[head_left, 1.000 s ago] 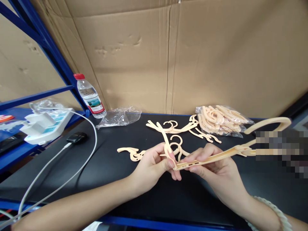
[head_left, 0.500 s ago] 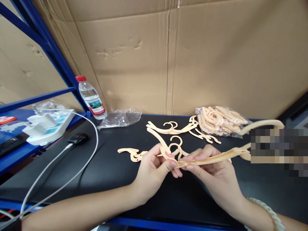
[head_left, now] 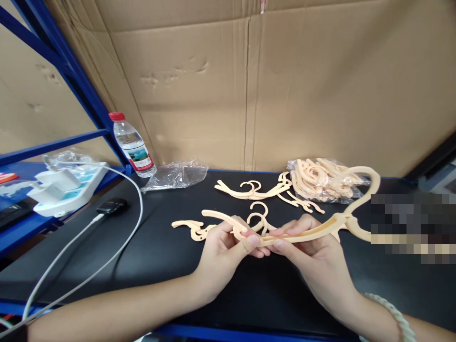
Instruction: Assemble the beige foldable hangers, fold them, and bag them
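Hanger (head_left: 329, 225) hung over the black table (head_left: 160, 251), near the middle — left hand (head_left: 223, 251) pinching its left arm (head_left: 221, 216), right hand (head_left: 320, 259) gripping the long bar (head_left: 302, 238). It was probably light, stiff and smooth, perhaps brittle if twisted — best held close to where those parts met.

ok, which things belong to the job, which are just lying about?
Likely job:
cream plastic hanger in left hand and right hand
other cream plastic hangers
clear bag of cream hanger pieces

Likely incidental:
clear red-capped plastic bottle
crumpled clear plastic bag
white power strip
glossy black box
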`<state>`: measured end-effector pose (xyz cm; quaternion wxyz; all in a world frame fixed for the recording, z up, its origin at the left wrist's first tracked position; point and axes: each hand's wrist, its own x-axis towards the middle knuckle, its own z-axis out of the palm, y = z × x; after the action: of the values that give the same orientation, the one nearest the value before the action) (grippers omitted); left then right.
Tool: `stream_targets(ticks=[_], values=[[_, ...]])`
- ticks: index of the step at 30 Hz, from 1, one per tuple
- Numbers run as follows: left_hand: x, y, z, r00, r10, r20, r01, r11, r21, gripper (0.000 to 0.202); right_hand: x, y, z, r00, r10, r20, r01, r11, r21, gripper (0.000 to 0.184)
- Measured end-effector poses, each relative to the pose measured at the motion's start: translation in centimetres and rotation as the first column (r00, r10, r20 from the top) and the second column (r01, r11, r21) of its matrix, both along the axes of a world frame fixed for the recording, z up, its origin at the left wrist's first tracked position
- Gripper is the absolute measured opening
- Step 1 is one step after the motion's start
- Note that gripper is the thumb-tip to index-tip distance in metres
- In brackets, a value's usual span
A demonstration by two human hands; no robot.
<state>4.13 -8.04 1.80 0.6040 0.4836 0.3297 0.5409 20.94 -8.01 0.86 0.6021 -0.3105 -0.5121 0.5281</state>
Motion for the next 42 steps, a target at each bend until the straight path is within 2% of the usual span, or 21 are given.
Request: stream_targets(ticks=[5,10,13,16,21,25,31,35,39,42], values=[[0.3,0.0,-0.1,0.999,0.041,-0.013,-0.04,0.998,0.041,0.021,0.0,0.3,-0.2,0.999,0.021,-0.037,-0.024,0.996,-0.084,0.022],[0.0,0.3,0.1,0.997,0.04,-0.071,-0.043,0.999,-0.032,0.024,0.0,1.0,-0.3,0.995,0.085,-0.044,-0.09,0.986,-0.143,0.023],[-0.7,0.8,0.5,0.994,0.065,-0.089,-0.069,0.997,-0.038,0.021,0.3,1.2,-0.1,0.995,0.098,-0.007,-0.098,0.988,-0.122,0.023],[-1.4,1.4,1.3,0.984,0.169,-0.064,-0.169,0.986,0.002,0.023,0.8,1.3,0.4,0.999,0.028,-0.046,-0.033,0.992,-0.121,0.036],[-2.3,2.2,2.4,0.956,0.291,0.034,-0.291,0.957,-0.013,0.033,2.1,2.0,1.4,0.962,-0.082,-0.26,0.023,0.975,-0.222,0.033],[-2.8,2.9,2.6,0.938,0.337,0.076,-0.336,0.942,-0.029,0.037,3.5,3.0,2.3,0.906,-0.2,-0.373,0.101,0.958,-0.269,0.033],[-3.9,4.1,2.6,0.926,0.358,0.121,-0.362,0.932,0.01,0.039,6.0,4.2,3.5,0.787,-0.387,-0.48,0.186,0.891,-0.414,0.02],[-4.7,4.6,2.6,0.921,0.36,0.15,-0.368,0.929,0.032,0.037,7.6,4.8,3.4,0.778,-0.401,-0.483,0.226,0.897,-0.381,0.025],[-5.2,4.7,2.9,0.921,0.358,0.154,-0.365,0.931,0.018,0.039,9.3,4.9,2.5,0.838,-0.392,-0.38,0.275,0.904,-0.328,0.015],[-5.7,4.8,3.3,0.924,0.357,0.137,-0.351,0.934,-0.07,0.032,10.5,4.8,1.7,0.88,-0.39,-0.269,0.302,0.899,-0.316,0.012]])
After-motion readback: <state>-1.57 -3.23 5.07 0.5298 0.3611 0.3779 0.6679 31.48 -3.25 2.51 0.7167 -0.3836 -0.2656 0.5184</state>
